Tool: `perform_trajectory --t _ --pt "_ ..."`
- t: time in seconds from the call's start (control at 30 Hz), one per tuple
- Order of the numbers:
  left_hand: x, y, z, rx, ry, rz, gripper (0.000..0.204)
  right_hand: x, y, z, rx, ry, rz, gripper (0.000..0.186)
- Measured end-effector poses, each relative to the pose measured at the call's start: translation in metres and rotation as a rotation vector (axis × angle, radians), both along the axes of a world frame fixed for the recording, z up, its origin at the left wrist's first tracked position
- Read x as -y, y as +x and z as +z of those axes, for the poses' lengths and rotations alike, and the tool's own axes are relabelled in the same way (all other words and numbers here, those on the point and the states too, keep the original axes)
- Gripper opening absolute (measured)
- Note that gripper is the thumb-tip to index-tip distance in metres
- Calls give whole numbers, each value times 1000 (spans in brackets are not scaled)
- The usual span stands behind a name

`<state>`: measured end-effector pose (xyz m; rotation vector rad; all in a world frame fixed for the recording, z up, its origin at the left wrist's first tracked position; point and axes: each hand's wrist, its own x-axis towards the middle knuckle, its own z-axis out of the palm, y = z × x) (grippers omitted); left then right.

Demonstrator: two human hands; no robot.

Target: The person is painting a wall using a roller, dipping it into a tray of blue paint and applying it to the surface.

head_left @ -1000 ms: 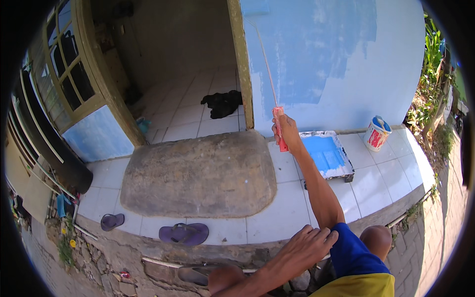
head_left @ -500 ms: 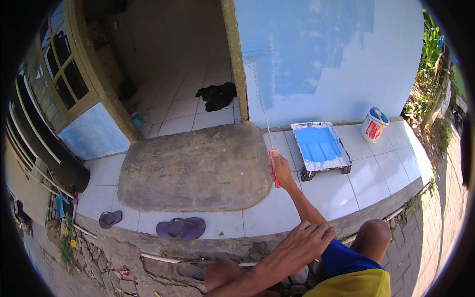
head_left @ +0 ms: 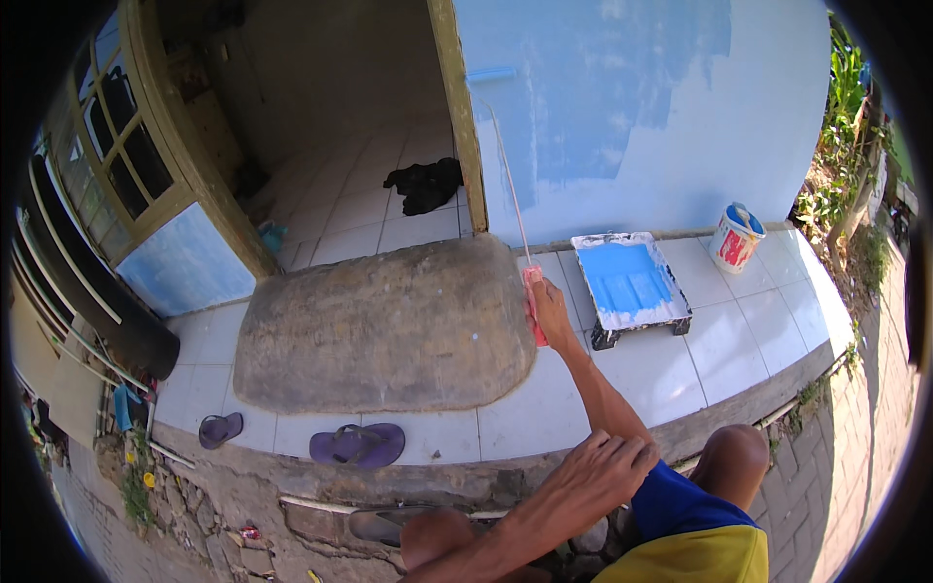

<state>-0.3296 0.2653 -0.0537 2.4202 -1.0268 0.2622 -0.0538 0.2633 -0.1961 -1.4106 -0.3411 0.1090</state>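
Note:
My right hand (head_left: pixel 547 309) is closed around the red handle (head_left: pixel 535 277) of a long-rod paint roller, whose head (head_left: pixel 491 74) lies against the blue wall (head_left: pixel 622 117) beside the door frame. My left hand (head_left: pixel 607 464) rests across my right forearm near the elbow, fingers loosely bent and apart, holding nothing visible. Right of the handle, a paint tray (head_left: pixel 627 282) with light blue paint sits on white tiles. A white-and-red bucket (head_left: pixel 737 241), with something blue at its top, stands beyond it.
An open doorway with a wooden frame (head_left: pixel 455 117) shows dark cloth (head_left: pixel 423 185) on the floor inside. A concrete step (head_left: pixel 379 330) lies before it, with purple flip-flops (head_left: pixel 357 445) (head_left: pixel 220 429) near the ledge. Dark curved objects (head_left: pixel 87 272) lean at left; plants (head_left: pixel 836 146) grow at right.
My right hand and the roller dropped from higher on the wall, then rose slightly in the last half second. The view has shifted a little; my left hand stays on my arm.

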Motion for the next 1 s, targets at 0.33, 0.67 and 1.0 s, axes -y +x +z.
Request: perform_trajectory --t 0.33,0.67,1.0 --pt "0 -4 7 -40 0 -8 44 25 -39 -78 -189 -82 -11 54" --pt "3 -2 2 4 -13 5 40 20 -11 -71 -53 -53 -31 54" --pt "-2 -2 8 29 31 9 40 20 -39 -77 -158 -59 -21 55"
